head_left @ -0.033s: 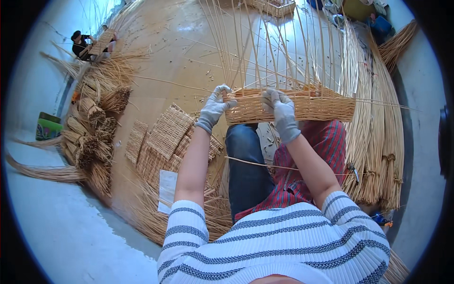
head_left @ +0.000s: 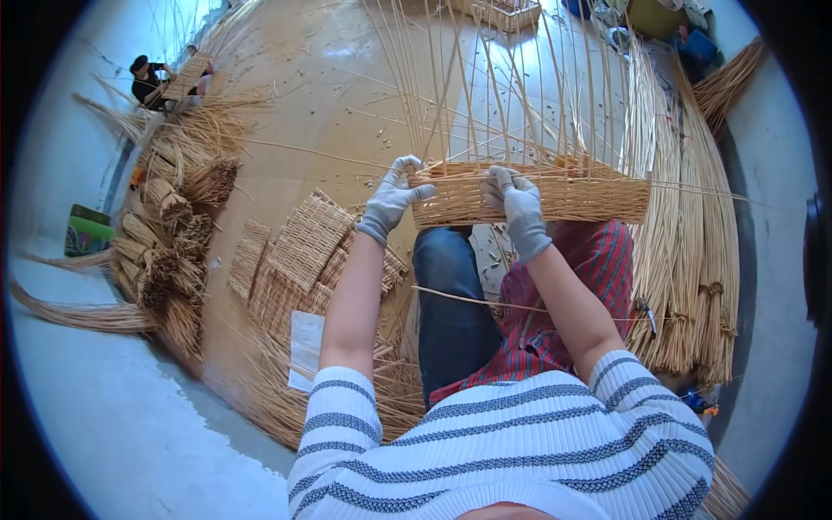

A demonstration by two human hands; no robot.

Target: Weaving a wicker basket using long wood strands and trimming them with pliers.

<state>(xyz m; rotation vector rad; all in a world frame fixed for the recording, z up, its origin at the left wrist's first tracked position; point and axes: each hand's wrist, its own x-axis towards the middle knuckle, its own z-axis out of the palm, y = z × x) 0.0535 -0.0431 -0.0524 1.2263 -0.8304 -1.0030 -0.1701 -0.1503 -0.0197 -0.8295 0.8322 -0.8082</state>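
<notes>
A long woven wicker basket [head_left: 589,198] rests across my knees, with tall stakes [head_left: 485,95] standing up from it. My gloved left hand [head_left: 399,195] grips its left end, fingers curled over the corner. My gloved right hand [head_left: 514,204] is closed on the front wall, left of the middle, its fingertips at the upper part of the weave. A long loose rod [head_left: 468,296] lies across my legs below the basket. Loose strands stick out past the basket's right end.
Woven panels [head_left: 308,243] and paper [head_left: 305,351] lie left of my legs. Bundled rods [head_left: 191,186] line the left wall; long rods [head_left: 693,260] lie along the right. A co-worker [head_left: 149,87] sits upper left, holding a woven piece. Another wicker basket [head_left: 507,16] stands at the back.
</notes>
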